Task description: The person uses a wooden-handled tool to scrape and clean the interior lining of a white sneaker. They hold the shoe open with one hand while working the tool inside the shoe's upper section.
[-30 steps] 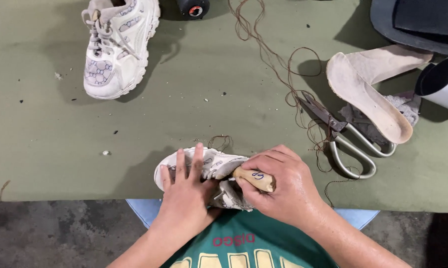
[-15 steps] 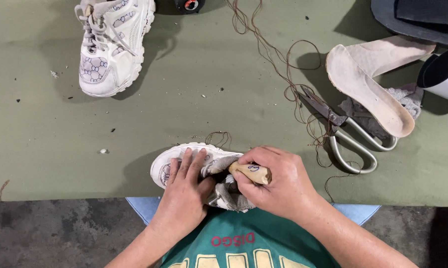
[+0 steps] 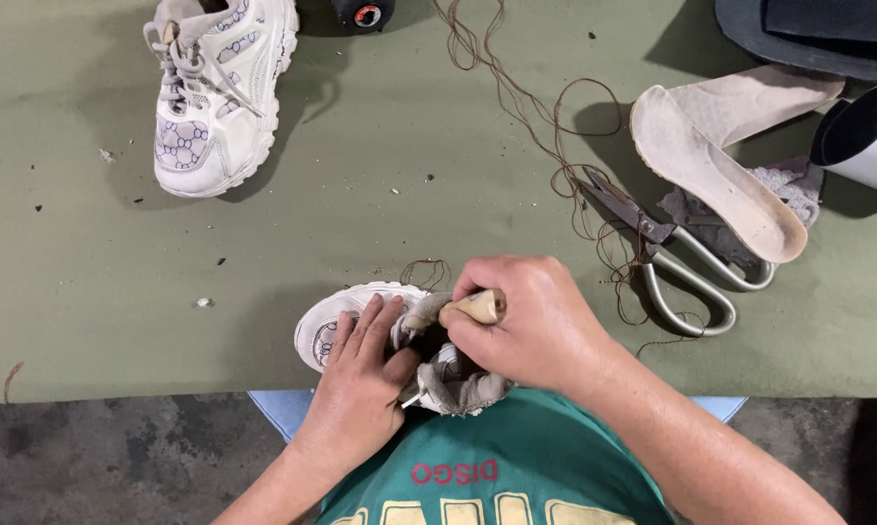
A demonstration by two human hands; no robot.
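A white sneaker (image 3: 346, 316) lies on its side at the near edge of the green table, partly against my body. My left hand (image 3: 361, 384) presses flat on the sneaker's side, fingers spread over it. My right hand (image 3: 526, 326) is closed around a tool with a pale wooden handle (image 3: 475, 308), held at the shoe's opening. The tool's tip is hidden inside the shoe. A loop of brown thread (image 3: 424, 267) sticks up just behind the sneaker.
A second white sneaker (image 3: 215, 92) stands at the far left. Large scissors (image 3: 682, 262) and tangled brown thread (image 3: 545, 117) lie to the right, beside beige insoles (image 3: 720, 165). A black spool (image 3: 361, 12) sits at the far edge, a white cylinder (image 3: 871, 136) far right.
My hands and the sneaker stay in nearly the same place. My right hand has turned slightly, with the wooden handle shifting a little at the shoe's opening.
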